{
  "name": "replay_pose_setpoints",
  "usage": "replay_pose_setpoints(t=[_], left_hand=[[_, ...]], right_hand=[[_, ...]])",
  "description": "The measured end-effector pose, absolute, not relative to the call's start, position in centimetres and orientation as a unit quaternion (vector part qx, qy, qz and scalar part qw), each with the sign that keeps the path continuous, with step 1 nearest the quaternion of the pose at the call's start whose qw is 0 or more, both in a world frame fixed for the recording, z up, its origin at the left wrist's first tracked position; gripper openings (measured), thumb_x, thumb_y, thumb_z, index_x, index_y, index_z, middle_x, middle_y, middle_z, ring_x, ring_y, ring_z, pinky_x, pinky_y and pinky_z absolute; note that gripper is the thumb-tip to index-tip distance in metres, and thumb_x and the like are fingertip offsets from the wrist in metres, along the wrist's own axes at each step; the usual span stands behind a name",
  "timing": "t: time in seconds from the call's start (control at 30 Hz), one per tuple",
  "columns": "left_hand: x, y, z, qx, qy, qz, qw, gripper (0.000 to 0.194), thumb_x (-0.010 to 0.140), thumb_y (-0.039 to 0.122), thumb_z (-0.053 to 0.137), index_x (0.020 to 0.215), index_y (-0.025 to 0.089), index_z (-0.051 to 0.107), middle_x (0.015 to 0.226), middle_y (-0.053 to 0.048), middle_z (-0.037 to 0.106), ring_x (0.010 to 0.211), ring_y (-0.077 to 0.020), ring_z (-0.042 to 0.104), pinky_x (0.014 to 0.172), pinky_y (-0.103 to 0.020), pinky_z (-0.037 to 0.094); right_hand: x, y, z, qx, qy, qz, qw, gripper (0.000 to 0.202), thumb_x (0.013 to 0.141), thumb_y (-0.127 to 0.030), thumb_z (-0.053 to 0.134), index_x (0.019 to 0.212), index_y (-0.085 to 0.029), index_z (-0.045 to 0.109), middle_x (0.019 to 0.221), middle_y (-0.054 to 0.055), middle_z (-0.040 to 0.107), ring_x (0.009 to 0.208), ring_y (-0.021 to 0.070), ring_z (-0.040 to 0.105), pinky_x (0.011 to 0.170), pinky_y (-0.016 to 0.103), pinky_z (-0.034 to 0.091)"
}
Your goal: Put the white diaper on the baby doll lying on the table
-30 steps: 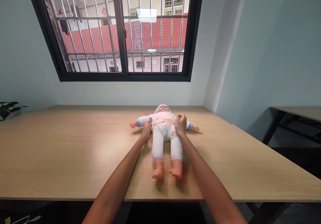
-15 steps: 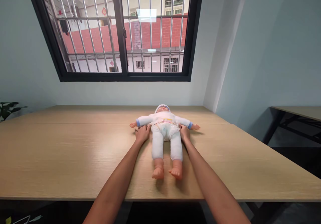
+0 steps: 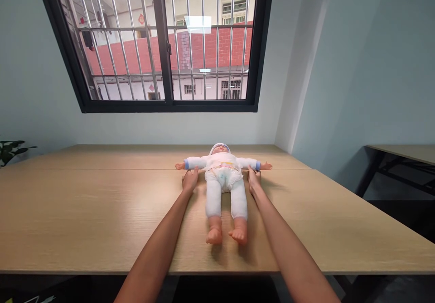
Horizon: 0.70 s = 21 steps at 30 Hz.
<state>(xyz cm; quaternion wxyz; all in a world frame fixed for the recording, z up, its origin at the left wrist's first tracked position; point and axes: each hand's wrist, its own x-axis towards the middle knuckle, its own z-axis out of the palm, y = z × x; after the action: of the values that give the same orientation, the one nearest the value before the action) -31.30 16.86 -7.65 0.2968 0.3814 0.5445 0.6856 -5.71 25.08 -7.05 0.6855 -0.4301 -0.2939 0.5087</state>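
Observation:
A baby doll [image 3: 222,160] in white clothes and a cap lies on its back on the wooden table, its feet toward me and its arms stretched out sideways. Round its hips is a white diaper [image 3: 224,177] with a yellow strip at the waist. My left hand [image 3: 190,180] is closed at the doll's arm on the left, thumb up, near the blue cuff. At the arm on the right, my right hand [image 3: 254,179] is closed in the same way. The doll's arms hide part of my fingers.
The wide wooden table [image 3: 102,217] reaches back toward the wall under a barred window [image 3: 163,106]. Plant leaves [image 3: 15,150] show at the left edge. Another table [image 3: 404,151] stands at the right.
Both hands have moved from the sides of the diaper outward to the doll's arms, thumbs now up. The doll's forearms sit slightly higher. The view has tilted up a little.

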Motion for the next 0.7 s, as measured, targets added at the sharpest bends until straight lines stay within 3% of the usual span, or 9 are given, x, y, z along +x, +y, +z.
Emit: replay_pose_setpoints(t=[0.13,0.3,0.5,0.6,0.7], left_hand=[[-31.6,16.9,-7.3,0.36,0.478,0.718,0.355,0.027,0.081,0.041,0.065,0.098,0.02,0.065,0.126,-0.011,0.062,0.126,-0.0286,0.049,0.101,-0.033,0.036],[-32.2,16.9,-7.3,0.326,0.387,0.73,0.46,0.027,0.083,0.04,0.064,0.1,0.019,0.063,0.112,-0.009,0.065,0.098,-0.019,0.06,0.083,-0.029,0.046],[-32.5,16.6,-7.1,0.286,0.335,0.738,0.511,0.022,0.078,0.03,0.07,0.095,0.019,0.063,0.097,-0.005,0.064,0.087,-0.0161,0.06,0.078,-0.028,0.049],[-32.3,16.5,-6.9,0.273,0.327,0.739,0.522,0.012,0.078,0.025,0.067,0.087,0.019,0.061,0.093,-0.004,0.063,0.086,-0.0163,0.061,0.078,-0.029,0.05],[-32.1,16.3,-6.7,0.261,0.325,0.738,0.53,0.006,0.079,0.022,0.063,0.083,0.019,0.06,0.092,-0.004,0.062,0.087,-0.0163,0.061,0.078,-0.03,0.051]], right_hand=[[-5.5,25.1,-7.2,-0.335,-0.271,0.613,0.662,0.005,0.09,-0.024,0.055,0.094,-0.022,0.054,0.084,0.0,0.067,0.082,0.0136,0.066,0.071,0.023,0.057],[-4.6,25.1,-7.4,-0.281,-0.242,0.685,0.628,0.016,0.096,-0.026,0.046,0.086,-0.021,0.058,0.076,0.001,0.065,0.069,0.0121,0.065,0.063,0.022,0.059],[-4.4,25.1,-7.3,-0.267,-0.238,0.703,0.615,0.011,0.092,-0.021,0.05,0.083,-0.023,0.056,0.074,0.0,0.064,0.068,0.0131,0.065,0.062,0.022,0.059],[-4.6,25.0,-7.0,-0.272,-0.26,0.697,0.611,0.006,0.087,-0.028,0.056,0.083,-0.024,0.057,0.073,0.002,0.064,0.074,0.0183,0.066,0.066,0.03,0.061],[-4.9,24.8,-6.7,-0.284,-0.322,0.674,0.601,0.016,0.083,-0.04,0.06,0.083,-0.024,0.059,0.077,0.006,0.066,0.082,0.0251,0.067,0.068,0.038,0.061]])
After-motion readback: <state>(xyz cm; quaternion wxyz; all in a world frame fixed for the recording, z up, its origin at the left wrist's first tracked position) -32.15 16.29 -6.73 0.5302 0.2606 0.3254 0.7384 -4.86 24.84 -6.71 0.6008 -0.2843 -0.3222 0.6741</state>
